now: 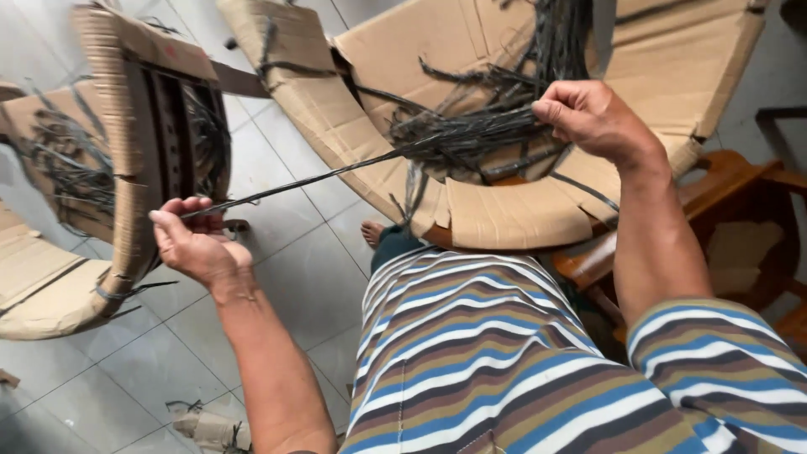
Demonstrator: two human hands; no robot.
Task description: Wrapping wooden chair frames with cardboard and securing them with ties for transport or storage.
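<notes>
1. Cardboard-wrapped curved chair frame [504,210] spans the far centre, its surface tan and creased.
2. Bundle of dark flat strands [471,134] lies tangled on it.
3. Right hand [593,118] fists the bundle.
4. Left hand [195,244] pinches one taut strand [311,179] at near left.

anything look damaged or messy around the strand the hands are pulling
Yes. The cardboard wrap on the chair frame ahead is torn and split along its lower edge, and loose dark strands lie tangled on it. The left hand and right hand stretch one strand taut. More scraps litter the tiled floor.
</notes>
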